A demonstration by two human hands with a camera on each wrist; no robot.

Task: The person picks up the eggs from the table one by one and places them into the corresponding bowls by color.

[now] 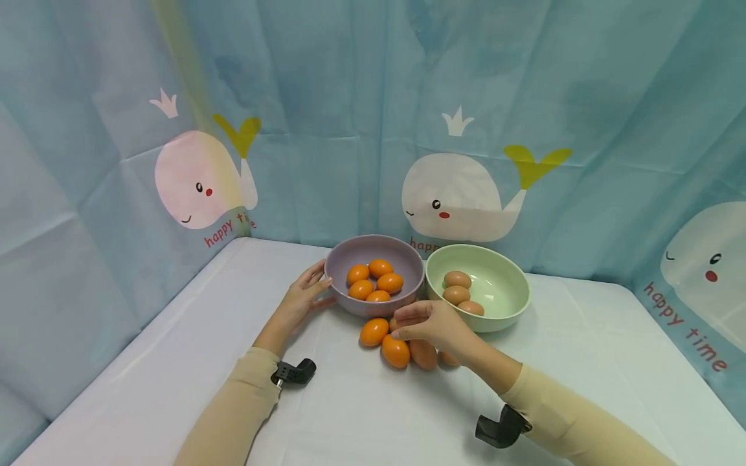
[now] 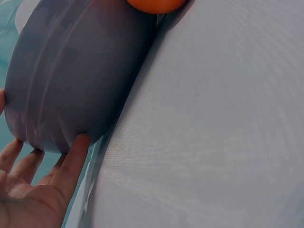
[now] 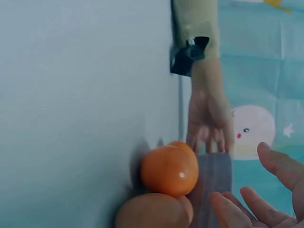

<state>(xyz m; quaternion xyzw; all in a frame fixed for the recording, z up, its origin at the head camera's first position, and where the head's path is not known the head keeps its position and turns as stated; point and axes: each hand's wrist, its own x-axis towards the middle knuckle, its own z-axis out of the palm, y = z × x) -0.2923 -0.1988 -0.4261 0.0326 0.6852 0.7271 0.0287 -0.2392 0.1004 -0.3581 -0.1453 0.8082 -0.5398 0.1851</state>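
With its long axis slanting roughly away from the person, a loose orange egg is noted just below the nearer, right hand, which is unclenched and empty, while the purple bowl is touched by the left hand, fingers spread.

The right hand partly hides a brown egg.

Head view is bright; wrist views are dimmer. Right wrist, lower centre: orange object shows small glare spot.
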